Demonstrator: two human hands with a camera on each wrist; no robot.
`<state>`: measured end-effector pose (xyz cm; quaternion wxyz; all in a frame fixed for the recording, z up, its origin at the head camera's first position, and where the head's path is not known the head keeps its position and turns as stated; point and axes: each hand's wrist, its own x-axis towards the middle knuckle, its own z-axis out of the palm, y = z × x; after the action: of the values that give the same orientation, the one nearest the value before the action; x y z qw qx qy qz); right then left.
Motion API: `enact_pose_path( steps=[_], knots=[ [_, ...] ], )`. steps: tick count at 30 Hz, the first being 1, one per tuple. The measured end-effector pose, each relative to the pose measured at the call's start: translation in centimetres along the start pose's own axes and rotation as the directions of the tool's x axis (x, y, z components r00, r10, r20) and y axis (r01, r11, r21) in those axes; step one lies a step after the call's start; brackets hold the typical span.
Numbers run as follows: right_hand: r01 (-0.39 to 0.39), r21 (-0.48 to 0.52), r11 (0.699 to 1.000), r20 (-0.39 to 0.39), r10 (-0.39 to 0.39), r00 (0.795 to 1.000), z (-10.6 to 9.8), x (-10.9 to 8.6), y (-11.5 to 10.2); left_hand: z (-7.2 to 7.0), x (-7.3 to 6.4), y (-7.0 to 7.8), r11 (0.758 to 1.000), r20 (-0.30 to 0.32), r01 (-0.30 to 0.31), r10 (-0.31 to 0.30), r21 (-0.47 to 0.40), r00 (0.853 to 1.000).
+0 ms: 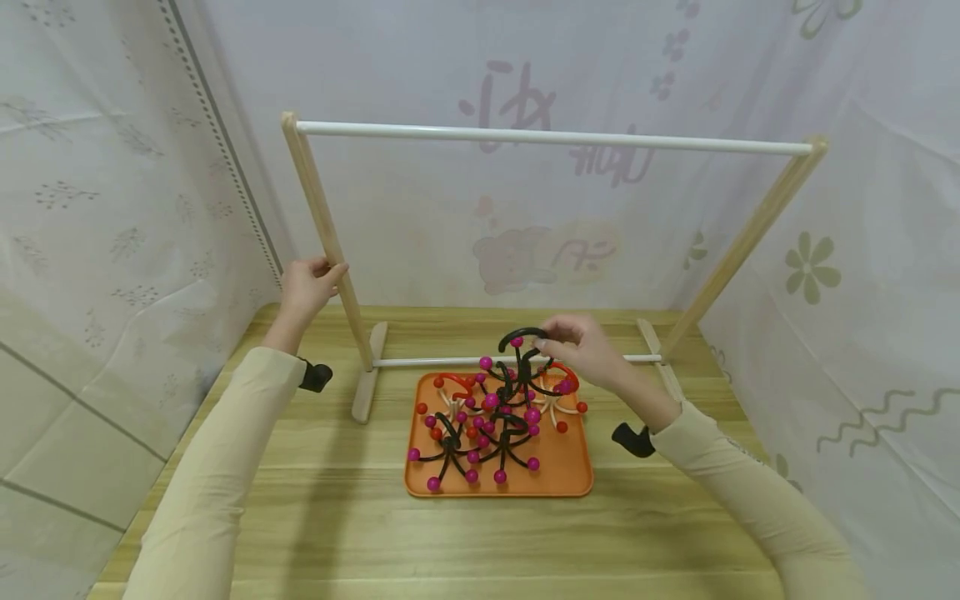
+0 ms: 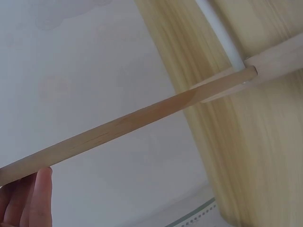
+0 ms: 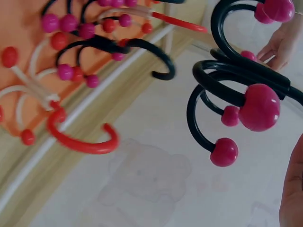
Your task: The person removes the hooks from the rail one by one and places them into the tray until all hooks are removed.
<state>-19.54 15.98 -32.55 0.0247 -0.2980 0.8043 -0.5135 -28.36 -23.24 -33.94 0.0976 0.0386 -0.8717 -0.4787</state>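
My left hand (image 1: 303,292) pinches the left wooden post (image 1: 321,204) of a rack partway up, fingers at its edge; in the left wrist view the hand's fingertips (image 2: 43,177) meet the post's side. My right hand (image 1: 588,350) holds a black multi-arm hook (image 3: 255,75) by its curved top, its curled arms tipped with pink balls. This hook is raised over an orange tray (image 1: 566,475). More black hooks with pink balls (image 1: 450,446) lie tangled on the tray, among cream ones with red tops and red balls (image 1: 551,404).
The rack stands behind the tray, with a white top rail (image 1: 555,137), a white lower bar (image 1: 420,362), a right post (image 1: 750,233) and wooden feet (image 1: 367,387). All stand on a wood-grain table (image 1: 360,533). Patterned curtains (image 1: 862,208) hang at the back and sides.
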Motion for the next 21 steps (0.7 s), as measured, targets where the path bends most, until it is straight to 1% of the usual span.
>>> enact_pose_path(
  steps=[2, 3, 6, 10, 13, 16, 21],
  knots=[
    [0.023, -0.033, 0.999, 0.005, -0.023, 1.000, -0.2, -1.0, 0.5, 0.0, -0.1, 0.1, 1.000, -0.005, 0.001, 0.000, 0.015, 1.000],
    [0.029, -0.048, 0.998, 0.007, -0.029, 1.000, -0.2, -1.5, 0.3, 0.0, -0.1, 0.1, 1.000, -0.005, 0.001, 0.000, 0.019, 1.000],
    [0.010, -0.061, 0.998, 0.013, -0.009, 1.000, -0.4, -3.0, -0.4, 0.0, -0.1, 0.1, 1.000, -0.007, 0.005, -0.005, 0.017, 1.000],
    [0.016, -0.069, 0.997, 0.007, -0.016, 1.000, -0.7, -4.7, 0.1, 0.1, 0.0, 0.1, 1.000, 0.000, 0.010, -0.010, -0.005, 1.000],
    [0.017, -0.068, 0.998, -0.024, -0.018, 1.000, -0.8, -6.0, 0.8, 0.1, 0.0, 0.1, 1.000, 0.009, 0.010, -0.009, -0.016, 1.000],
    [-0.001, -0.071, 0.998, -0.056, -0.003, 0.998, -0.9, -7.1, 1.7, 0.1, 0.0, 0.0, 1.000, 0.016, 0.009, -0.009, -0.026, 1.000],
    [0.000, -0.117, 0.993, -0.073, -0.009, 0.997, -0.3, -8.3, 3.7, 0.1, 0.1, -0.1, 0.999, 0.023, 0.009, -0.008, -0.034, 1.000]
  ],
)
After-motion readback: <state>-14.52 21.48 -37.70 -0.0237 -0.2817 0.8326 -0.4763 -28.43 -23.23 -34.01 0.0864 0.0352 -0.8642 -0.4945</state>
